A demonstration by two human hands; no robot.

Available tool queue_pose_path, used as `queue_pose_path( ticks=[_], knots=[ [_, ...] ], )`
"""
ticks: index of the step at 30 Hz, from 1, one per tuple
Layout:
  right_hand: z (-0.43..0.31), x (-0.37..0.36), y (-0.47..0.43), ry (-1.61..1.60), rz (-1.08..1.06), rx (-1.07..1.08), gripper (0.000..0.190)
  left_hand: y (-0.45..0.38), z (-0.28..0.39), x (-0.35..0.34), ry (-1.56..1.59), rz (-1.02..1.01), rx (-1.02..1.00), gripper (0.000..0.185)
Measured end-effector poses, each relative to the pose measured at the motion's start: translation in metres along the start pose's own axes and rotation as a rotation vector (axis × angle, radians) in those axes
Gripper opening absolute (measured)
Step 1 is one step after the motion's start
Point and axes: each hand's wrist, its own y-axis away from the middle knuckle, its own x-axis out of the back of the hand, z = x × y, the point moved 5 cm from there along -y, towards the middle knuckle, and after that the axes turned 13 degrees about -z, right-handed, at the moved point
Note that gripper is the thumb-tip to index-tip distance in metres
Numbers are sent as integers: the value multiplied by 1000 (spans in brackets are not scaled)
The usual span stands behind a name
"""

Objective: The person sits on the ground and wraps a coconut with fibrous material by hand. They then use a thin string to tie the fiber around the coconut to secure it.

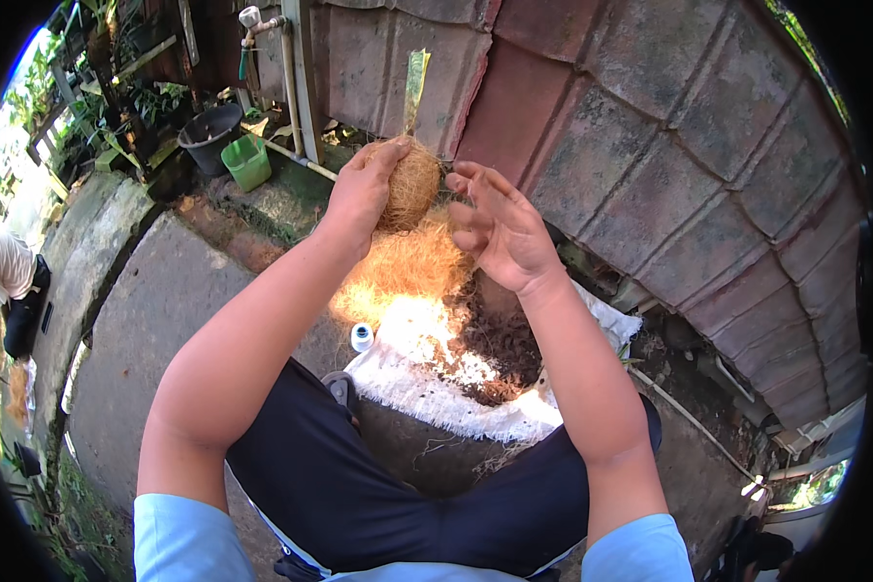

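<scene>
My left hand (369, 190) grips a rounded ball of tan coconut fibre (413, 185) from its left side. Out of the ball's top stands a strap-shaped green leaf (416, 84) with yellowish edges. To the right of the ball, my right hand (491, 218) is raised with its fingers apart and curled, holding nothing that I can make out. Below the hands lies a loose heap of coconut fibre (407, 265). Dark soil or compost (505, 342) is piled on a white woven sack (407, 393). A spool of thread (361, 337) stands at the sack's left edge.
A sloping roof of weathered tiles (626, 145) rises close behind and to the right. At back left are a black pot (209, 138), a green plastic container (246, 161) and a tap (250, 17) on a pipe. Another person (16, 280) is at the far left.
</scene>
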Motion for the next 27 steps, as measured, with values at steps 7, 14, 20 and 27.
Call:
queue_pose_path(
  ticks=[7, 14, 20, 27],
  knots=[
    [-15, -14, 9, 490, -61, -179, 45, 2, 0, -1, 1, -5, 21, 42],
    [-32, -47, 15, 441, -250, -177, 47, 4, -7, -10, 20, -59, 56, 43],
    [-31, -44, 12, 327, -316, -160, 39, 4, -22, -33, 85, -267, 67, 45],
    [-44, -40, 14, 596, -221, -84, 43, 9, -21, -48, 89, -382, 60, 70]
  ],
)
